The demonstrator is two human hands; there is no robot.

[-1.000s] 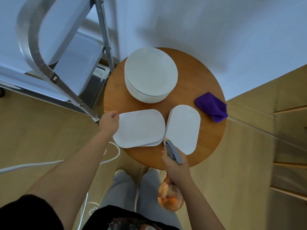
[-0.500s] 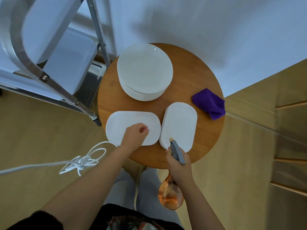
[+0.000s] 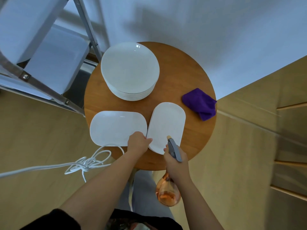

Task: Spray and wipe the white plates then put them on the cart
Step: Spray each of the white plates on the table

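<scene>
Plates [image 3: 166,125] partly hidden: left hand [image 3: 137,143] pinches one's near edge, right hand's [image 3: 176,161] grip wraps spray bottle [image 3: 167,195].

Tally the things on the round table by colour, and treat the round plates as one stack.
White: 3, namely the round plate stack, the left oblong plate and the right oblong plate.
Purple: 1, the purple cloth.
Total: 4.

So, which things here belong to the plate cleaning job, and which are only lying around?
For the job:
- spray bottle, held by the right hand
- right oblong plate, its edge gripped by the left hand
- left oblong plate
- stack of round plates
- purple cloth
- metal cart

Lying about:
- white cord on the floor
</scene>
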